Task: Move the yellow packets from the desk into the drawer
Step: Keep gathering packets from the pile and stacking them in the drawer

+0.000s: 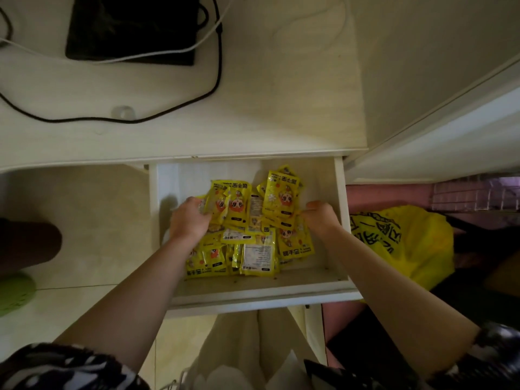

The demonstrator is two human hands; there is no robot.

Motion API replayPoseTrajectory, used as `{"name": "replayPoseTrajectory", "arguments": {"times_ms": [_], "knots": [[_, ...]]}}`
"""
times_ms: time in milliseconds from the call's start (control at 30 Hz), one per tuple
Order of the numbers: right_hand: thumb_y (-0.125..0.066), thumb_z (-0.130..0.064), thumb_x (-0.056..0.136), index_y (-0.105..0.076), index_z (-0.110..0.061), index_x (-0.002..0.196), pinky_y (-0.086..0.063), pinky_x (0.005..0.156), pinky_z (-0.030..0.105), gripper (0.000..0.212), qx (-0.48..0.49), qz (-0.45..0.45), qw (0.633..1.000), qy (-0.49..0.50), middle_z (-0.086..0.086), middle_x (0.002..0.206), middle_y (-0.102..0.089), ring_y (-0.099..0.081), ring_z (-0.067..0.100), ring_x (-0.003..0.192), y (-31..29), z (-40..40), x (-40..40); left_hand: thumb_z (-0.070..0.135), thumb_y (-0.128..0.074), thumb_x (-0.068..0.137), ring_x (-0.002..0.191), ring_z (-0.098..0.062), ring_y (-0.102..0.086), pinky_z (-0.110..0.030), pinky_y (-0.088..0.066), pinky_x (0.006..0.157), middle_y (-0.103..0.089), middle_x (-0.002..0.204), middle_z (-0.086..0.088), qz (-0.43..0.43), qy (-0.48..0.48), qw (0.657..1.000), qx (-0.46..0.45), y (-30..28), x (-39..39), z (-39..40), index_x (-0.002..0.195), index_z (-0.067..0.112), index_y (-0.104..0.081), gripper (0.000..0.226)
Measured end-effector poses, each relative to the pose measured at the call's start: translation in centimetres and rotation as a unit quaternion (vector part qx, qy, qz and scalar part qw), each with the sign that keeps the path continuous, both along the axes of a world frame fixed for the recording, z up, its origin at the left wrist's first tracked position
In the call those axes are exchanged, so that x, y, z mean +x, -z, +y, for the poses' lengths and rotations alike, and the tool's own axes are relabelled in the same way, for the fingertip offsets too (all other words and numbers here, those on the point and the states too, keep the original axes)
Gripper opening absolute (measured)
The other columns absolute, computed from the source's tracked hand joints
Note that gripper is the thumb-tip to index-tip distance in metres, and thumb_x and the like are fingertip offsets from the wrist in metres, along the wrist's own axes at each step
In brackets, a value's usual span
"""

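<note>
A white drawer (253,291) stands pulled out under the desk (253,122). Inside it lies a heap of several yellow packets (253,249) with cartoon faces. My left hand (190,220) is at the heap's left side, its fingers curled round a few upright yellow packets (230,204). My right hand (320,218) is at the heap's right side, fingers curled against more yellow packets (281,197) that lean up toward the back. No packet shows on the desk top.
On the desk lie a black flat device (132,26), a black cable (197,99) and a white cable (157,53). A yellow plastic bag (399,243) sits on the floor right of the drawer. A green shoe (15,291) is at the left.
</note>
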State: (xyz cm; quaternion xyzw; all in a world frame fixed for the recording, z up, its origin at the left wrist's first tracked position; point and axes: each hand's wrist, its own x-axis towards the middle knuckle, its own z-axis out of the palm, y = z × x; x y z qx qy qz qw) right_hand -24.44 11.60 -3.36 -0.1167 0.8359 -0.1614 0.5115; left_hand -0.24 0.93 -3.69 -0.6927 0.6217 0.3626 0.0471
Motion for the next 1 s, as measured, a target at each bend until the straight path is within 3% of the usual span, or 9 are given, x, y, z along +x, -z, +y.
{"name": "replayPoseTrajectory", "arguments": {"times_ms": [100, 200, 333, 400, 533, 633, 700, 1000], "knots": [[-0.057, -0.011, 0.085, -0.062, -0.012, 0.114, -0.042, 0.057, 0.025, 0.029, -0.006, -0.009, 1.000, -0.020, 0.008, 0.087, -0.059, -0.055, 0.020, 0.072, -2.7, 0.5, 0.5, 0.014, -0.063, 0.087, 0.105, -0.028, -0.063, -0.032, -0.049, 0.087, -0.066, 0.121, -0.009, 0.021, -0.018, 0.999, -0.029, -1.6, 1.0, 0.9, 0.119, 0.010, -0.061, 0.032], [-0.048, -0.008, 0.088, -0.064, -0.006, 0.112, -0.043, 0.064, 0.028, 0.029, -0.025, 0.011, 0.997, -0.074, 0.004, 0.077, -0.059, -0.054, 0.021, 0.073, -5.1, 1.5, 1.3, 0.011, -0.062, 0.087, 0.100, -0.024, -0.065, -0.032, -0.051, 0.087, -0.069, 0.112, -0.006, 0.050, -0.023, 0.997, -0.055, -3.6, 1.7, 2.3, 0.113, 0.011, -0.063, 0.027], [-0.044, -0.013, 0.092, -0.054, -0.012, 0.123, -0.041, 0.053, 0.022, 0.032, -0.051, 0.060, 0.980, -0.182, 0.006, 0.100, -0.064, -0.058, 0.017, 0.077, -7.7, 3.2, 2.7, 0.016, -0.061, 0.089, 0.093, -0.022, -0.066, -0.035, -0.053, 0.081, -0.071, 0.106, -0.001, 0.057, -0.013, 0.994, -0.091, -6.5, 2.3, 5.1, 0.111, 0.016, -0.064, 0.023], [-0.047, -0.015, 0.094, -0.049, -0.012, 0.128, -0.047, 0.063, 0.025, 0.034, -0.076, 0.082, 0.968, -0.226, 0.007, 0.112, -0.065, -0.060, 0.021, 0.088, -8.6, 4.2, 3.4, 0.017, -0.060, 0.089, 0.091, -0.022, -0.066, -0.035, -0.054, 0.078, -0.072, 0.103, 0.001, 0.053, -0.010, 0.993, -0.107, -7.5, 2.6, 6.7, 0.111, 0.018, -0.064, 0.023], [-0.044, -0.018, 0.096, -0.047, -0.011, 0.130, -0.047, 0.059, 0.025, 0.035, -0.118, 0.098, 0.950, -0.272, 0.010, 0.107, -0.065, -0.061, 0.020, 0.081, -10.2, 5.5, 5.2, 0.017, -0.060, 0.088, 0.087, -0.020, -0.067, -0.030, -0.049, 0.069, -0.072, 0.097, 0.004, 0.047, 0.005, 0.989, -0.139, -9.4, 3.2, 10.3, 0.110, 0.020, -0.065, 0.023], [-0.046, -0.021, 0.096, -0.047, -0.011, 0.131, -0.048, 0.076, 0.028, 0.036, -0.142, 0.109, 0.932, -0.315, 0.011, 0.120, -0.063, -0.062, 0.028, 0.103, -11.2, 5.9, 7.1, 0.019, -0.063, 0.087, 0.085, -0.019, -0.068, -0.028, -0.049, 0.067, -0.073, 0.095, 0.004, 0.042, -0.001, 0.986, -0.162, -10.5, 4.2, 12.8, 0.110, 0.021, -0.066, 0.023], [-0.048, -0.020, 0.096, -0.047, -0.011, 0.130, -0.048, 0.081, 0.030, 0.035, -0.168, 0.114, 0.915, -0.348, 0.010, 0.123, -0.061, -0.061, 0.027, 0.108, -11.7, 6.1, 8.5, 0.021, -0.064, 0.086, 0.086, -0.019, -0.068, -0.032, -0.054, 0.070, -0.073, 0.096, 0.003, 0.054, -0.026, 0.985, -0.164, -10.9, 5.1, 14.0, 0.109, 0.020, -0.067, 0.024], [-0.045, -0.019, 0.096, -0.047, -0.012, 0.128, -0.055, 0.081, 0.041, 0.033, -0.216, 0.134, 0.822, -0.510, 0.011, 0.117, -0.061, -0.062, 0.029, 0.102, -13.5, 5.2, 15.6, 0.022, -0.055, 0.089, 0.084, -0.024, -0.061, -0.037, -0.051, 0.073, -0.069, 0.090, -0.003, 0.009, -0.078, 0.978, -0.194, -12.1, 10.7, 18.1, 0.112, 0.020, -0.063, 0.023]]}}
